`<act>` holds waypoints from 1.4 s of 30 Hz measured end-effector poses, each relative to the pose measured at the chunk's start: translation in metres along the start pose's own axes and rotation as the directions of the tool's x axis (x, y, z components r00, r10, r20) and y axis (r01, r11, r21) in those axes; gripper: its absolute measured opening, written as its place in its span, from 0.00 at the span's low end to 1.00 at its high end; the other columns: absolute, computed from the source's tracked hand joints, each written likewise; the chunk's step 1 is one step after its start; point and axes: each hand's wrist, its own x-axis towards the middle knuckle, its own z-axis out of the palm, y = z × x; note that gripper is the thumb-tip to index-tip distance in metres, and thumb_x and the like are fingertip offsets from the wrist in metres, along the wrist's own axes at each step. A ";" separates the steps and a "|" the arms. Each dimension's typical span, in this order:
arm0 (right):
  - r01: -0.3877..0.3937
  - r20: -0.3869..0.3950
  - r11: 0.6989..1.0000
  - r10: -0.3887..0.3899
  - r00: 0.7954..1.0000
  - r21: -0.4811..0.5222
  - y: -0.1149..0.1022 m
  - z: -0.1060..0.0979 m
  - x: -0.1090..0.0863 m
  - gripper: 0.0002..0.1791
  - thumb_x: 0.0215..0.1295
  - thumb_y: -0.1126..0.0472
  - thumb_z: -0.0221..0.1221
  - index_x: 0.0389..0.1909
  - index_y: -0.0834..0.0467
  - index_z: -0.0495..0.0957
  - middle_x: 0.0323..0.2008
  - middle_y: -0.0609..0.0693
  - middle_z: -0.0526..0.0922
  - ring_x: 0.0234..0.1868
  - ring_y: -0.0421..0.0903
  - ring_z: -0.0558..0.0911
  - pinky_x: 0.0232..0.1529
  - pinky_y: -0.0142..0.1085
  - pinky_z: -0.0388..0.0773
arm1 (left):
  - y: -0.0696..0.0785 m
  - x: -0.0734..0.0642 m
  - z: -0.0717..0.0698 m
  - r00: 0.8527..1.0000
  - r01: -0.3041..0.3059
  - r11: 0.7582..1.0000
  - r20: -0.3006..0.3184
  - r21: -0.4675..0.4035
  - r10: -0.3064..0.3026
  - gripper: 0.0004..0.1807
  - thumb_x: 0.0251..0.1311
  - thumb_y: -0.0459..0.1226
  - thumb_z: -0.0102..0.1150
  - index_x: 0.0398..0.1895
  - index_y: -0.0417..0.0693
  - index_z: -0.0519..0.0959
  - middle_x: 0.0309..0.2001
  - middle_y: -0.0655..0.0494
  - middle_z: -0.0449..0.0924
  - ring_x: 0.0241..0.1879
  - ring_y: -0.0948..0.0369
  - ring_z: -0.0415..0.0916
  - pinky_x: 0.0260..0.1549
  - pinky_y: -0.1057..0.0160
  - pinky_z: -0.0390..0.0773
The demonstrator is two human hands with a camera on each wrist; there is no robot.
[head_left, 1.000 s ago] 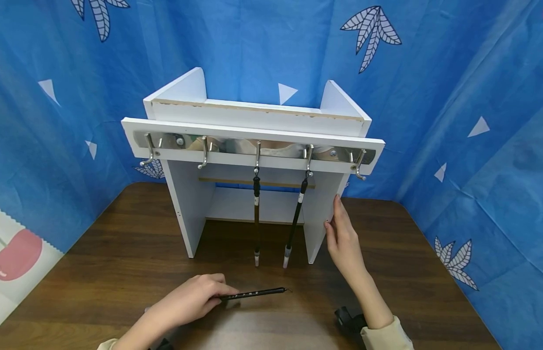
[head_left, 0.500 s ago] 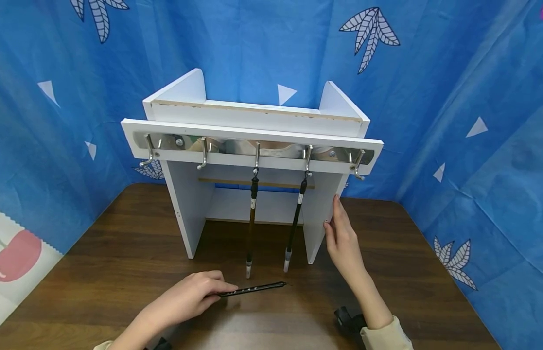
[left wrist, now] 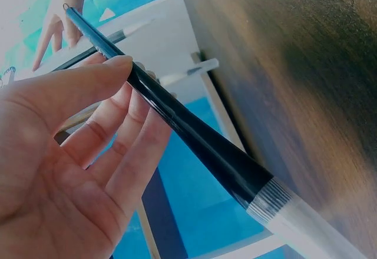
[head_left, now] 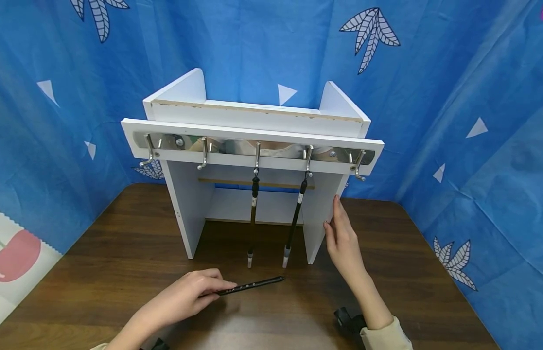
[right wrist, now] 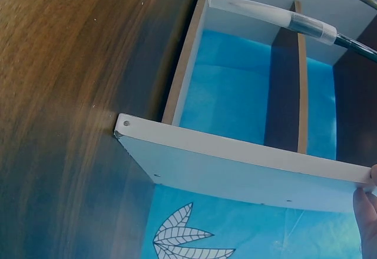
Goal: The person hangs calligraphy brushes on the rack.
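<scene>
My left hand (head_left: pixel 188 296) pinches a black calligraphy brush (head_left: pixel 253 285) between thumb and fingers, low over the table and in front of the white rack. Close up in the left wrist view, the brush (left wrist: pixel 194 132) has a small loop at its far end and a ridged, clear cap (left wrist: pixel 300 221) over its bristles. Two capped brushes hang from the rack: one brush (head_left: pixel 253 209) on the middle hook, another brush (head_left: pixel 295 214) on the hook to its right. With fairly straight fingers, my right hand (head_left: pixel 344 240) touches the front edge of the rack's right side panel (head_left: pixel 321 221).
The white rack (head_left: pixel 253 114) stands on a dark wooden table (head_left: pixel 411 272). Along its front board runs a metal strip with several hooks, including a bare left hook (head_left: pixel 147 149) and a bare right hook (head_left: pixel 359 165). A patterned blue cloth (head_left: pixel 262 43) hangs behind.
My left hand has risen slightly and shifted left, tilting the brush's loop end upward. The brush on the middle hook has swung. My right hand stays at the side panel.
</scene>
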 end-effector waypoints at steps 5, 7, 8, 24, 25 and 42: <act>0.005 -0.005 1.000 -0.005 1.000 -0.003 0.000 0.001 0.000 0.49 0.53 0.83 0.58 0.73 0.61 0.45 0.66 0.66 0.57 0.59 0.61 0.67 0.49 0.51 0.70 | 0.000 -0.001 -0.001 1.000 0.000 1.000 -0.012 -0.020 0.000 0.24 0.51 0.23 0.63 0.52 0.50 0.80 0.36 0.66 0.75 0.29 0.73 0.67 0.24 0.73 0.73; 0.006 -0.008 1.000 -0.006 1.000 -0.003 0.001 0.001 0.000 0.49 0.53 0.83 0.58 0.73 0.61 0.45 0.66 0.66 0.57 0.59 0.61 0.67 0.49 0.51 0.70 | 0.000 -0.001 -0.002 1.000 -0.004 1.000 -0.019 -0.031 0.004 0.25 0.51 0.23 0.63 0.53 0.50 0.80 0.37 0.66 0.75 0.29 0.73 0.68 0.25 0.73 0.73; 0.006 -0.009 1.000 -0.006 1.000 -0.003 0.001 0.001 0.000 0.49 0.53 0.83 0.58 0.73 0.61 0.45 0.66 0.65 0.57 0.59 0.61 0.67 0.49 0.51 0.70 | 0.000 -0.001 -0.002 1.000 -0.006 0.999 -0.022 -0.037 0.005 0.25 0.51 0.23 0.63 0.53 0.50 0.80 0.37 0.65 0.75 0.29 0.73 0.68 0.25 0.73 0.73; 0.003 -0.010 1.000 -0.003 1.000 0.001 0.001 0.002 0.000 0.48 0.53 0.83 0.58 0.73 0.61 0.46 0.66 0.66 0.57 0.60 0.61 0.66 0.50 0.52 0.70 | 0.000 -0.003 -0.005 0.996 -0.019 0.983 -0.085 -0.184 0.003 0.27 0.52 0.21 0.61 0.55 0.48 0.78 0.38 0.68 0.73 0.31 0.70 0.73 0.29 0.70 0.78; 0.004 -0.012 1.000 -0.004 1.000 0.002 0.001 0.002 0.000 0.48 0.53 0.83 0.58 0.73 0.61 0.46 0.66 0.66 0.58 0.60 0.61 0.67 0.49 0.52 0.70 | 0.000 -0.003 -0.006 0.996 -0.018 0.980 -0.091 -0.197 0.000 0.27 0.52 0.21 0.60 0.56 0.47 0.77 0.37 0.68 0.73 0.31 0.69 0.73 0.30 0.69 0.78; 0.001 -0.008 1.000 -0.001 1.000 0.003 0.001 0.001 0.000 0.49 0.53 0.83 0.58 0.73 0.60 0.45 0.66 0.66 0.57 0.61 0.61 0.66 0.49 0.52 0.70 | 0.002 -0.001 -0.012 0.975 -0.064 0.974 -0.221 -0.220 0.014 0.25 0.52 0.20 0.60 0.54 0.47 0.78 0.38 0.62 0.76 0.33 0.65 0.75 0.30 0.65 0.80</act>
